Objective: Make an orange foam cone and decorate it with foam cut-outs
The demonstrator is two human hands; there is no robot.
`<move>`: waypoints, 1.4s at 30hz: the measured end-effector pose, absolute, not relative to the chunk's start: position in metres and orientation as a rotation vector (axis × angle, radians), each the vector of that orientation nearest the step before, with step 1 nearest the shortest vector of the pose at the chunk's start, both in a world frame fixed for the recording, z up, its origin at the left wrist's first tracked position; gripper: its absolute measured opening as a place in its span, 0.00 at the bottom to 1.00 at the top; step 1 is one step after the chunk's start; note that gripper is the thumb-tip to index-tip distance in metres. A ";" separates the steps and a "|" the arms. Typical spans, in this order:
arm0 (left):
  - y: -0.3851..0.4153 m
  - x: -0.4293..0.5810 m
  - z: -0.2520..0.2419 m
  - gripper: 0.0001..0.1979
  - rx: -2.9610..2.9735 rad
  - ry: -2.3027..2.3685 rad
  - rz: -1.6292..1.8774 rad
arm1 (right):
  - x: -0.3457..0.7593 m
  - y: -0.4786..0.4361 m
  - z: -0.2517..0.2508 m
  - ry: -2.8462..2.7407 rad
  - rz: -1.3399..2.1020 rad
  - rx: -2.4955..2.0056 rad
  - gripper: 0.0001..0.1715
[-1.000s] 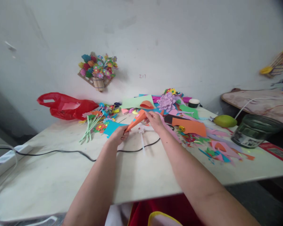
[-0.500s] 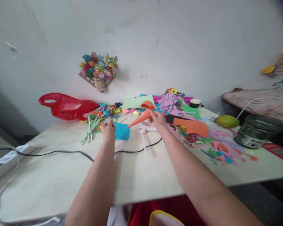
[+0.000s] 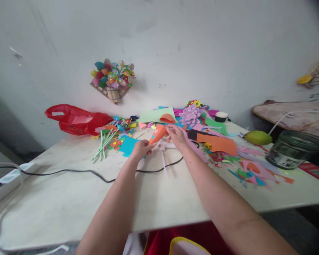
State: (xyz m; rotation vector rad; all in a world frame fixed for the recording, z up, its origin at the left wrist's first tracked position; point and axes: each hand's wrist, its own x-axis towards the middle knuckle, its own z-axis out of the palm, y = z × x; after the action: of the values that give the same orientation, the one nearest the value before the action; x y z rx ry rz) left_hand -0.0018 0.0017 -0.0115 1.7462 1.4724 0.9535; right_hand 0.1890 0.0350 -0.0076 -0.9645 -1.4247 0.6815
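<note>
Between my two hands is an orange paper cone [image 3: 158, 132], its narrow end pointing down and to the left. My left hand [image 3: 143, 148] is closed around the narrow end. At the wide upper end, my right hand [image 3: 176, 135] pinches the rim. Just below the cone a white glue gun [image 3: 163, 145] stands on the table, its body partly behind my right hand. Beside my left hand lies a blue sheet [image 3: 128, 146], with cut-out paper flowers [image 3: 116, 143] to its left.
A red plastic bag [image 3: 78, 119] and pale green stems [image 3: 104, 143] lie at the left. A black cord [image 3: 95, 173] crosses the table from a power strip [image 3: 9, 181]. Coloured scraps [image 3: 251, 171], an orange sheet [image 3: 216, 143] and a glass jar [image 3: 288, 150] are on the right.
My left hand has moved right from beside the flowers to the cone's narrow end and taken hold of it. The cone is now steeper; my right hand still holds its wide end.
</note>
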 end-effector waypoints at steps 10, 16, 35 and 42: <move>-0.001 -0.011 -0.010 0.24 1.600 2.267 0.924 | 0.195 0.016 0.031 -2.103 0.194 -1.827 0.12; -0.001 -0.005 -0.018 0.24 1.800 2.486 0.932 | 0.195 0.010 0.031 -2.431 0.171 -1.878 0.23; 0.005 -0.027 -0.008 0.26 1.367 2.448 1.384 | 0.085 -0.005 0.003 -2.893 -0.405 -1.010 0.15; 0.001 -0.023 0.002 0.26 1.311 2.502 1.602 | 0.102 0.015 -0.001 -2.500 -0.016 -1.331 0.17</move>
State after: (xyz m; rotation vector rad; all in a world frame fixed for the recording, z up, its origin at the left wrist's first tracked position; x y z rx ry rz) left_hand -0.0232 0.0010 0.0015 1.3105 2.5024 1.6018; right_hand 0.1016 0.0146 -0.0006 -1.3305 -2.5003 -0.0157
